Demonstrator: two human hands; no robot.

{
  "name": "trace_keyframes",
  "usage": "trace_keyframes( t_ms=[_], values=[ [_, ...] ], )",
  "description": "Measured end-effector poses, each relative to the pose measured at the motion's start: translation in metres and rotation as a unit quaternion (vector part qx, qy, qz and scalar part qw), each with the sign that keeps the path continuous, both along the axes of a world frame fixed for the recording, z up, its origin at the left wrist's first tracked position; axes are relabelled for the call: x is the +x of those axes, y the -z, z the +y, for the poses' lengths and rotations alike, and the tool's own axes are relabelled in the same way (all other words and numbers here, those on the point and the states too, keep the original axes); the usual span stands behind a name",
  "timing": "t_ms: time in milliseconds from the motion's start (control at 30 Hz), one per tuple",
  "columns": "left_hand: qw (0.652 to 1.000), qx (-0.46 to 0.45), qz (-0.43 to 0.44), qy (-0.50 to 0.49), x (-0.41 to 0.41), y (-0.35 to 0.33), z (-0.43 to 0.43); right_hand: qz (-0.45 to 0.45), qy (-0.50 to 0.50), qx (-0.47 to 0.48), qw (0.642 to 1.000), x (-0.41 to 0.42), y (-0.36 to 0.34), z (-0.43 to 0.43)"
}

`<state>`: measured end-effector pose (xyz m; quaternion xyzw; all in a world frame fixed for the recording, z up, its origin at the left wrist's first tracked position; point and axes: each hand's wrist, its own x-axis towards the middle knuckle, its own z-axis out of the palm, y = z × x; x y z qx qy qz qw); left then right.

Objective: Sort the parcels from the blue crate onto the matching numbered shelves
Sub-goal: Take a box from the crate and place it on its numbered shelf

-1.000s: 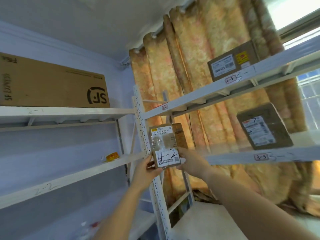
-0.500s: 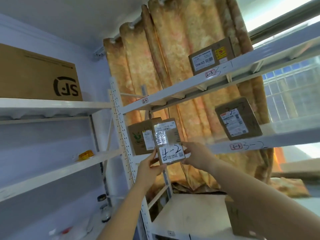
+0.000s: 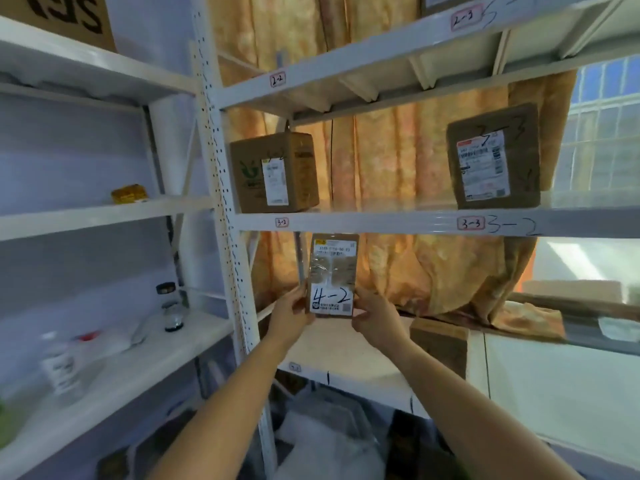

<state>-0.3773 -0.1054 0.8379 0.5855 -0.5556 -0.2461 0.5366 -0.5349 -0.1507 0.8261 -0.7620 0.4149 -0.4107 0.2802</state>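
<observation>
I hold a small flat brown parcel (image 3: 333,271) marked "4-2" upright in front of the white rack. My left hand (image 3: 290,313) grips its lower left edge and my right hand (image 3: 374,315) its lower right edge. It hangs just below the shelf beam labelled 3-2 (image 3: 282,222) and above the lower shelf board (image 3: 343,348). On the 3-2 shelf stands a brown box (image 3: 273,173); further right a flat brown parcel (image 3: 493,157) leans by the 3-3 label (image 3: 471,223). The blue crate is not in view.
A perforated white upright (image 3: 221,188) splits the left and right racks. The left rack holds a yellow item (image 3: 129,194), jars (image 3: 169,306) and a white bottle (image 3: 60,368). Another brown box (image 3: 440,344) sits on the lower shelf. Grey bags (image 3: 329,441) lie below. An orange curtain (image 3: 398,161) hangs behind.
My view has tilted down and closer to the rack. The parcel, still in both hands, has dropped from in front of the 3-2 shelf to below its beam.
</observation>
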Motion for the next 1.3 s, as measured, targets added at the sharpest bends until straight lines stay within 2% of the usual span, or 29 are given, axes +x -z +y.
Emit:
trace_keyframes(
  t_ms=[133,300,633,833,1000,1133,1300],
  values=[
    [0.993,0.048,0.105,-0.038,0.018,0.042,-0.033,0.009,-0.123,0.129,0.984,0.016,0.031,-0.04],
    [0.975,0.114,0.176,-0.074,0.056,0.086,-0.076,0.006,-0.137,0.186,0.973,0.043,0.063,-0.083],
    [0.967,0.181,0.18,-0.014,0.158,0.151,-0.174,0.025,-0.073,0.32,0.944,0.139,0.138,-0.177],
    [0.954,0.238,0.183,-0.001,0.233,0.2,-0.235,-0.047,-0.046,0.373,0.925,0.22,0.18,-0.242],
    [0.957,0.254,0.139,0.027,0.263,0.236,-0.286,-0.136,0.007,0.414,0.9,0.257,0.224,-0.273],
    [0.952,0.259,0.154,0.051,0.28,0.265,-0.304,-0.192,0.051,0.433,0.879,0.279,0.259,-0.277],
    [0.953,0.231,0.195,0.002,0.292,0.289,-0.302,-0.152,0.043,0.396,0.904,0.311,0.271,-0.274]
  ],
)
